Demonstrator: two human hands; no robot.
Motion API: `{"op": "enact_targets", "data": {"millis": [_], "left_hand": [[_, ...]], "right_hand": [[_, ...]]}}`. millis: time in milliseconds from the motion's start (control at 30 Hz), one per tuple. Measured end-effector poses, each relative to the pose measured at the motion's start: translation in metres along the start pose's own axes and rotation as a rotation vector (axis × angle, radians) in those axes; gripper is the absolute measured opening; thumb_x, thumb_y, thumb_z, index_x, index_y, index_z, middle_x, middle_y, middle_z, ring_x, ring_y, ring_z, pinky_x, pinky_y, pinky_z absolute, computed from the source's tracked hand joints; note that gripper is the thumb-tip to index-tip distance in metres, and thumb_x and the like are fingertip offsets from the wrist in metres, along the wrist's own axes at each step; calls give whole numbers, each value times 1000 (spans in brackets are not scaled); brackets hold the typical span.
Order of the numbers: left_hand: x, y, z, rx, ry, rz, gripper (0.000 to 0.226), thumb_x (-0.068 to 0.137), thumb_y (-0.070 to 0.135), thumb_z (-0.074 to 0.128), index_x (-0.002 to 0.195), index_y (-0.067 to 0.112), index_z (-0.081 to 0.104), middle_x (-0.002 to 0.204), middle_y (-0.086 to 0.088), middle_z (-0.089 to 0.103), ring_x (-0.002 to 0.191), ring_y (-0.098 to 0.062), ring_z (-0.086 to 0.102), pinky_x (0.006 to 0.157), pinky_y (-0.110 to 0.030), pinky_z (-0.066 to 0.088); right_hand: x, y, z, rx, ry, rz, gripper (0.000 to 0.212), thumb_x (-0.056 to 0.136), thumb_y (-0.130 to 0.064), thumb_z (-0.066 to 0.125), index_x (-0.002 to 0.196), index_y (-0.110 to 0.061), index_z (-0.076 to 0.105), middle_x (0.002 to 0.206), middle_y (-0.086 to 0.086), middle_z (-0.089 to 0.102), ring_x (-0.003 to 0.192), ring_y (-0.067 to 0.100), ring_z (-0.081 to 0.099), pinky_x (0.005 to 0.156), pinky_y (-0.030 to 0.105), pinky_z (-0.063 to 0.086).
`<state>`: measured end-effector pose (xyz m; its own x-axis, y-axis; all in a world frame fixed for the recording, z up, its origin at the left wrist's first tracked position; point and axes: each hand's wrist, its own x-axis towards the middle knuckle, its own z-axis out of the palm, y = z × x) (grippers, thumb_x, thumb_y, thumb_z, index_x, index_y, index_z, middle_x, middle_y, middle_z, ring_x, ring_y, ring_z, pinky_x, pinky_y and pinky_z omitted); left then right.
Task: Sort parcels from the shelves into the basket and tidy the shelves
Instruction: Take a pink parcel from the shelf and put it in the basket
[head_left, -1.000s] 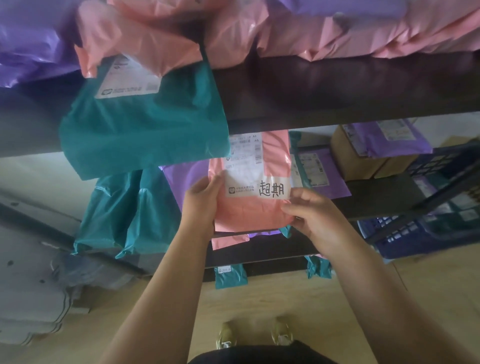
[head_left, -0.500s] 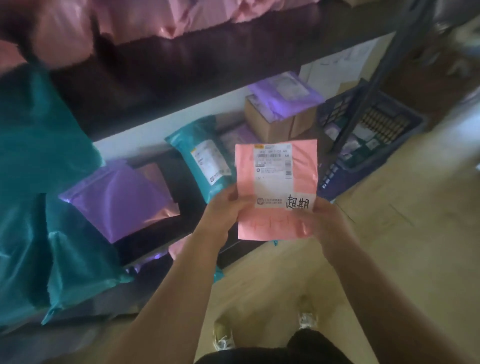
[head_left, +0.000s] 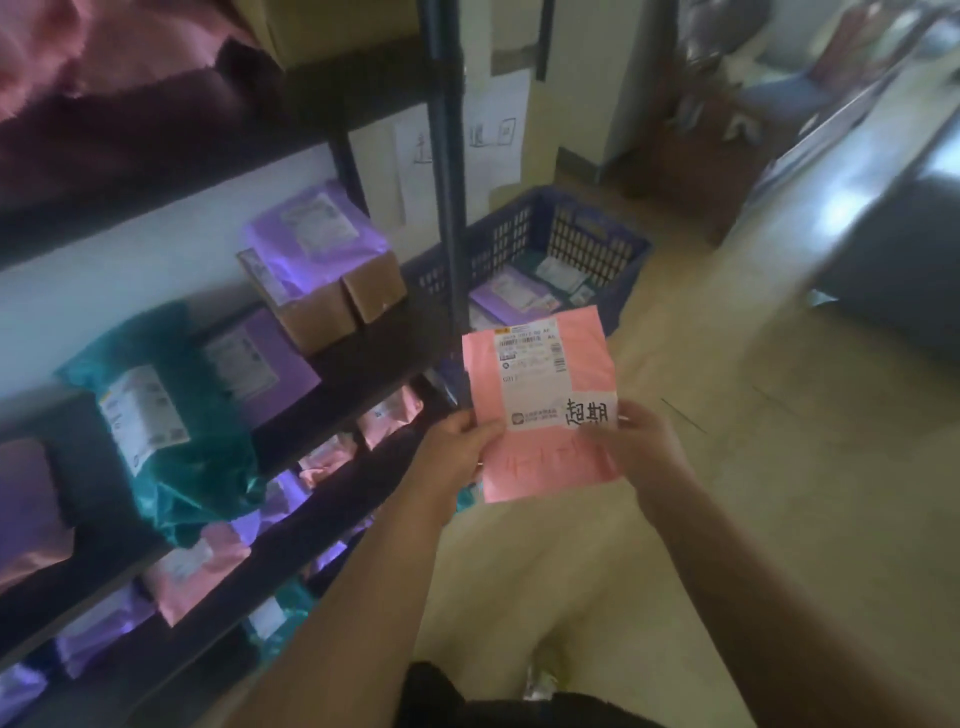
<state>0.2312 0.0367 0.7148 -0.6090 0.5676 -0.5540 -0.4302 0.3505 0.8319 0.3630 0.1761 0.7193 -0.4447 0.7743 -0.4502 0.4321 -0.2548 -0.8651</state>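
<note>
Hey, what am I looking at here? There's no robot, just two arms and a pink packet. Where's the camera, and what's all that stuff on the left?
There is no machine: a person works with bare hands. The camera sits on their head and looks forward and down, so you see their own arms. The left hand and right hand each pinch one side of a flat pink parcel with a white label, held in the air. On the left are dark shelves holding a teal parcel, purple ones and cardboard boxes. Beyond the parcel, a blue basket stands on the floor with a few parcels inside.
</note>
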Motion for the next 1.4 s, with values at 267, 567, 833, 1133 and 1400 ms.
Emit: {"op": "enact_targets", "data": {"millis": [267,567,833,1133,1400], "left_hand": [[62,16,79,74,114,0,18,88,3,67,101,16,69,102,-4,74,90,-22,72,86,-47,58],[179,56,128,134,184,-7,21,88,7,68,109,7,66,95,-3,70,80,-16,66,69,-28,55],[266,100,158,235,195,-61,24,84,7,73,91,20,54,91,1,64,83,-21,66,79,-42,58],[355,134,175,322,298,-114,22,81,9,73,97,13,57,99,-6,65,91,-27,65,85,-45,56],[445,153,192,96,458,-302,22,85,4,67,105,11,61,107,-13,67,93,-29,67,74,-37,57]], "right_hand": [[80,-5,-68,-33,-55,50,32,86,-4,70,117,-7,62,91,9,70,71,20,66,55,30,56],[211,-46,-79,-167,-48,65,37,87,-4,66,124,-4,59,95,14,68,61,17,60,40,20,48],[308,-80,-83,-257,-23,101,29,88,1,61,116,-4,57,82,4,59,62,16,57,43,24,45],[427,-107,-78,-440,-114,87,16,82,-3,63,95,-9,57,78,1,59,65,19,56,36,16,39],[557,-129,-51,-756,-368,-7,14,82,-2,57,90,-13,61,69,-6,57,60,10,53,41,18,31]]}}
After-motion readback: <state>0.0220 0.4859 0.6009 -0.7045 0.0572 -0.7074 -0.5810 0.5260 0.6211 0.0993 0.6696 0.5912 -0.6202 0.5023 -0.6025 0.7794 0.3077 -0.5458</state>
